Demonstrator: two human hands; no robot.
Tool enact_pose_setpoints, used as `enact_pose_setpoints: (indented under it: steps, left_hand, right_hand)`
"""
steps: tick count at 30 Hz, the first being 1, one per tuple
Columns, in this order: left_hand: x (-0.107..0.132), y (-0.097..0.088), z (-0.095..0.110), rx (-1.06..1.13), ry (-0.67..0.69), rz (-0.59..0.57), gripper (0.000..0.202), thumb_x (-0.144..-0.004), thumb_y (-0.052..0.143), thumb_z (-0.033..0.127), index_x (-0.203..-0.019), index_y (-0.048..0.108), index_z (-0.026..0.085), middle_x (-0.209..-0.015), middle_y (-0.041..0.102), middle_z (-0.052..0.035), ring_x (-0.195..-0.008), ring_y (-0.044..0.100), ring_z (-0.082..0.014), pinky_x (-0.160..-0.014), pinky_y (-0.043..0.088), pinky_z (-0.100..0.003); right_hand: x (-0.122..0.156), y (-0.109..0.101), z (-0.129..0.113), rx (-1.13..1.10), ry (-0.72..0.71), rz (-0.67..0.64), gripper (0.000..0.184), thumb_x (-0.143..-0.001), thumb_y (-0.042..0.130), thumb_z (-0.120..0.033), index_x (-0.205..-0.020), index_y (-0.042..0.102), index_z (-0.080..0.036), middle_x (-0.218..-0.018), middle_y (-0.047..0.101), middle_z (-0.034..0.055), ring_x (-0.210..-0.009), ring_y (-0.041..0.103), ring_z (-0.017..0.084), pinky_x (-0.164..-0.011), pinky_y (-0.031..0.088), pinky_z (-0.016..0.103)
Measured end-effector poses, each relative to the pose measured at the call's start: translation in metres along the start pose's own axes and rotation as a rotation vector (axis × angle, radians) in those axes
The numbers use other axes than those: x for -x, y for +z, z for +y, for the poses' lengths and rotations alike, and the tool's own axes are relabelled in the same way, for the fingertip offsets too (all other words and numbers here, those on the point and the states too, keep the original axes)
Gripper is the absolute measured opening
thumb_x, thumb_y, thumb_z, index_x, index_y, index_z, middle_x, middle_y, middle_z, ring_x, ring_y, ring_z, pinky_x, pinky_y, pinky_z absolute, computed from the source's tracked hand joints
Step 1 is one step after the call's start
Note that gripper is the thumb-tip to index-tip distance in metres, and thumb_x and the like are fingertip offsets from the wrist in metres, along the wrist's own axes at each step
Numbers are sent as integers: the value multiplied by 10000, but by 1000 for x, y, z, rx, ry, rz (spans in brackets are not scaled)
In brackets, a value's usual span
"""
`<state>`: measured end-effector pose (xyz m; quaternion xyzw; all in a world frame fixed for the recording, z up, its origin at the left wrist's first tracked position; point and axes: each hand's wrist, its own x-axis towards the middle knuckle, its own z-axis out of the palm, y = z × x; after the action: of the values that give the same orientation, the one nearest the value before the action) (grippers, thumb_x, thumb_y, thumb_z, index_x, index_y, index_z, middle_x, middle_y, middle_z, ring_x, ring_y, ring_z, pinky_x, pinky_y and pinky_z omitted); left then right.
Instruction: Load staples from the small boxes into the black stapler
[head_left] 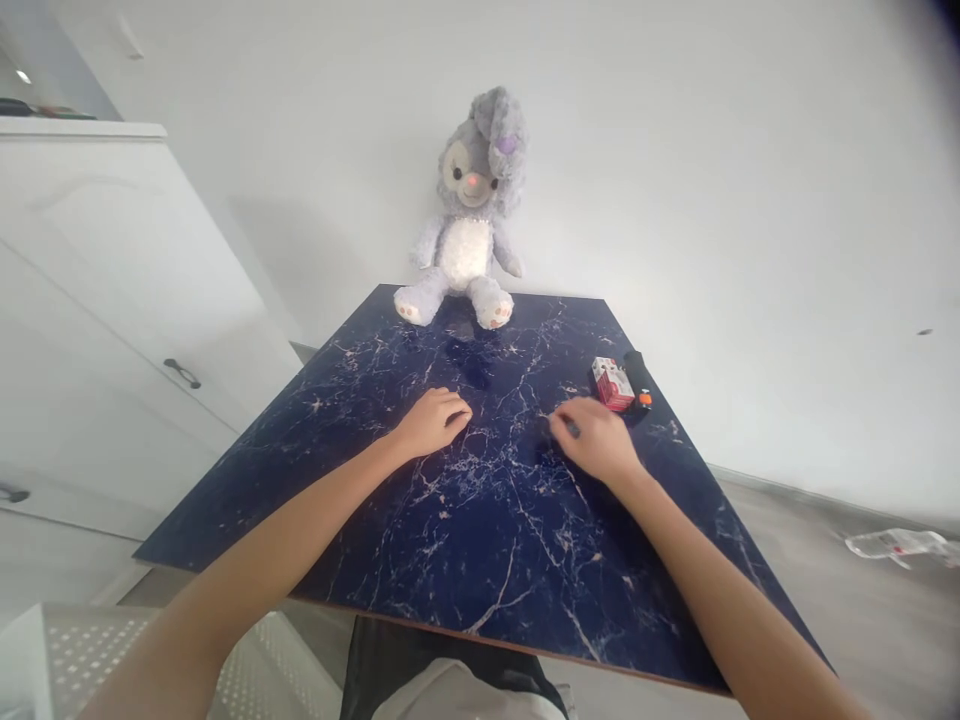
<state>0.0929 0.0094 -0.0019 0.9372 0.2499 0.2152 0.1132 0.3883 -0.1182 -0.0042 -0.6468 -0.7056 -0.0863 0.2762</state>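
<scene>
My left hand (433,421) rests on the dark blue marble table (375,520) with its fingers curled under, nothing showing in them. My right hand (596,437) lies a little to the right, fingers closed round a small dark object whose tip shows near the thumb; I cannot make out what it is. Just beyond the right hand lie a red and white box (612,383) and a black stick-shaped device with an orange button (638,378). A grey plush rabbit (469,215) sits at the table's far edge against the wall.
A white cabinet with dark handles (112,300) stands to the left of the table. A white perforated surface (67,660) is at the lower left. A crumpled clear plastic wrapper (896,545) lies on the grey floor at the right.
</scene>
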Motion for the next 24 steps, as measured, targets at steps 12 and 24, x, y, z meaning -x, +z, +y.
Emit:
enact_pose_setpoints:
  steps: [12, 24]
  left_hand:
    - [0, -14, -26, -8, -56, -55, 303, -1011, 454, 348, -1021, 729, 222, -853, 693, -52, -827, 621, -220, -811, 477, -383]
    - [-2, -15, -27, 70, -133, -98, 339, -1039, 395, 297, -1142, 714, 247, -1017, 727, -56, -952, 650, -232, -940, 476, -429]
  right_hand:
    - [-14, 23, -3, 64, 58, -259, 357, -1001, 461, -377, -696, 556, -217, -755, 673, 23, -690, 602, 177, -630, 330, 286]
    - [-13, 19, -3, -43, 87, -254, 346, -1009, 462, -373, -703, 529, -226, -727, 625, 15, -706, 595, 184, -666, 386, 293]
